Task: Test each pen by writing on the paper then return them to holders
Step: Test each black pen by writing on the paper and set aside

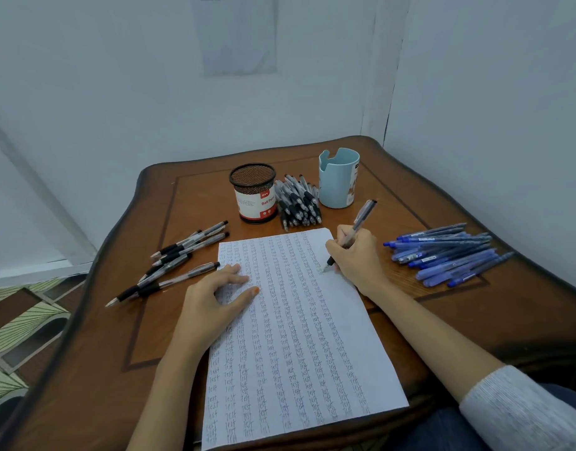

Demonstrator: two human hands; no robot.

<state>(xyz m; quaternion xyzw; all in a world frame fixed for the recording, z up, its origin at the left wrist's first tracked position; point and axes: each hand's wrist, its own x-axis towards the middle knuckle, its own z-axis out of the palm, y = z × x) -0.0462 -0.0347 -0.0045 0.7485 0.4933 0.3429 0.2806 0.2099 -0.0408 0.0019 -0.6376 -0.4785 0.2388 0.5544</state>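
A white sheet of paper (299,336) covered in columns of the word "test" lies on the wooden table (117,353). My right hand (358,255) grips a clear black-tipped pen (361,219), its tip touching the paper near the right edge. My left hand (215,294) rests flat on the paper's left edge, fingers spread. Behind the sheet stand a black mesh holder (254,193) and a light blue holder (338,179); neither shows any pens from this angle.
A heap of black-grip pens (298,201) lies between the holders. Several more black-grip pens (179,258) lie scattered left of the paper. A pile of blue pens (442,253) lies at the right. Walls close in behind and right.
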